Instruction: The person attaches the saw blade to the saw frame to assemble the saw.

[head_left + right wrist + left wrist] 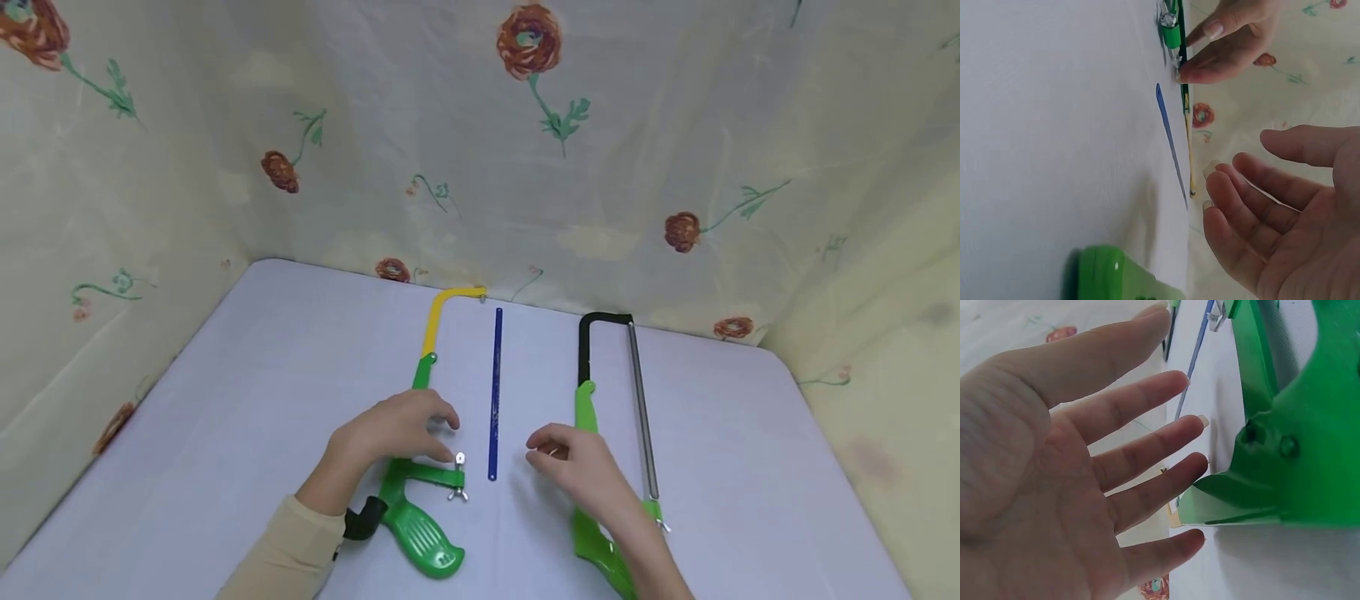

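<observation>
A green and yellow hacksaw frame [423, 537] lies at left, with a bare gap between its blade holders and a wing nut [458, 495] on the near one. My left hand [397, 429] hovers over this frame, fingers spread apart and holding nothing in the left wrist view. To its right lies a loose blue hacksaw blade [496, 392]. My right hand [581, 462] is above the table between that blade and a second hacksaw [585, 408], light green and black, fitted with a grey blade [643, 408]. Its fingers are loosely bent and hold nothing; the hand partly hides the second hacksaw.
Everything lies on a table with a pale cover [720, 467]. Cloth with a flower print [450, 125] hangs behind the table and along both sides. A black curved piece [365, 518] shows beside my left wrist.
</observation>
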